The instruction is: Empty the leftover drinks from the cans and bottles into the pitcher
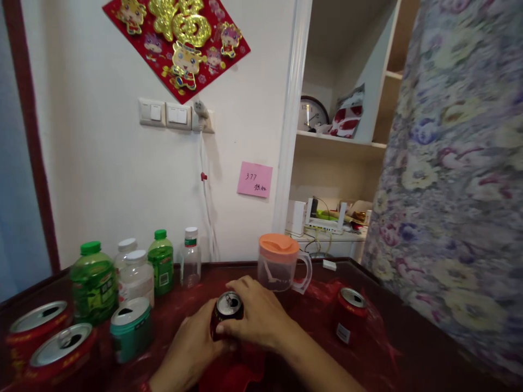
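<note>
Both hands are wrapped round a dark drink can that stands upright with its top opened. My left hand grips its left side, and my right hand closes on it from the right. Below the hands lies a piece of red plastic. Left of them stands an opened teal can. Two opened red cans are at the near left corner. Another opened red can stands to the right on crumpled red plastic film. The lower part of the held can is hidden by fingers.
A clear pitcher with an orange lid stands behind my right hand. Green-capped bottles, white-capped jars and a clear bottle line the back left. A white cord hangs behind the table; a floral curtain borders the right.
</note>
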Motion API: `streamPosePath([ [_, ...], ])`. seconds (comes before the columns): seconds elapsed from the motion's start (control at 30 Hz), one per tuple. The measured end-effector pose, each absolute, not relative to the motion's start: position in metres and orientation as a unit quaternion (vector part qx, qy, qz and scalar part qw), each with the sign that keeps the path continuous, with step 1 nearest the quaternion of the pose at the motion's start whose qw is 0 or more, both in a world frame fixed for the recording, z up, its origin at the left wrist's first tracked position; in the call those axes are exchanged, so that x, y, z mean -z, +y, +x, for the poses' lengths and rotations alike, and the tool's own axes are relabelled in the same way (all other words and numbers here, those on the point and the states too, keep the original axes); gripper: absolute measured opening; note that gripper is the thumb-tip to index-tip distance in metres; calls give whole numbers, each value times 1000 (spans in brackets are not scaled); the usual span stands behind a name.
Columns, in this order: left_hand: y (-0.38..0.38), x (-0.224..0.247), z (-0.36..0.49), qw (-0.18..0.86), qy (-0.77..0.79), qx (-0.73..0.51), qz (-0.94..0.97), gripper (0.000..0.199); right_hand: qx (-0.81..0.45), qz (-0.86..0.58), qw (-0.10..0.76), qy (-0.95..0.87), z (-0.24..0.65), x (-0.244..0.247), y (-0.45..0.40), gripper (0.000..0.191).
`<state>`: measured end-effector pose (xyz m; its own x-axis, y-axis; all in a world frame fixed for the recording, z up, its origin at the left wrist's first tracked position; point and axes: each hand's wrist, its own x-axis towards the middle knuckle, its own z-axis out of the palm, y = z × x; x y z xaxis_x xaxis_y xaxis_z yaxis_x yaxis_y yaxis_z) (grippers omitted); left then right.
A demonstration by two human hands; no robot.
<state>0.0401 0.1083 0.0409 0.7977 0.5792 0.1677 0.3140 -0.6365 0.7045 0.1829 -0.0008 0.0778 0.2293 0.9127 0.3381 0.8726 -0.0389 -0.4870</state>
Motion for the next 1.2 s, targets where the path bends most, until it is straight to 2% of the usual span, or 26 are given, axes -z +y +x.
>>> streamPosePath([
  [0.03, 108, -43, 40, 342, 253, -188, 885, 56, -47, -725, 290, -623, 184, -76, 3, 76],
  [0.1, 109, -44, 39, 332, 253, -181, 890, 59, -65, -736, 260, -621, 185, -73, 9, 79],
  [0.27, 121, -40, 38, 311, 241, -160, 905, 73, -62, -758, 245, -602, 180, -72, 17, 67],
  [0.37, 131, -39, 34, 307, 215, -150, 915, 78, -55, -765, 262, -586, 178, -76, 14, 67],
  [0.53, 145, -46, 28, 280, 225, -189, 914, 63, -18, -759, 318, -568, 176, -95, -6, 71],
  [0.7, 140, -66, 26, 313, 208, -250, 893, 41, 15, -748, 360, -558, 182, -120, -45, 62],
  [0.87, 134, -73, 27, 289, 205, -247, 902, 49, 51, -770, 368, -519, 202, -133, -105, 57],
  [1.03, 144, -52, 35, 292, 173, -251, 907, 28, 100, -815, 369, -435, 238, -130, -174, 59],
  [1.2, 149, -39, 41, 289, 182, -235, 910, 34, 127, -867, 331, -349, 274, -111, -230, 59],
])
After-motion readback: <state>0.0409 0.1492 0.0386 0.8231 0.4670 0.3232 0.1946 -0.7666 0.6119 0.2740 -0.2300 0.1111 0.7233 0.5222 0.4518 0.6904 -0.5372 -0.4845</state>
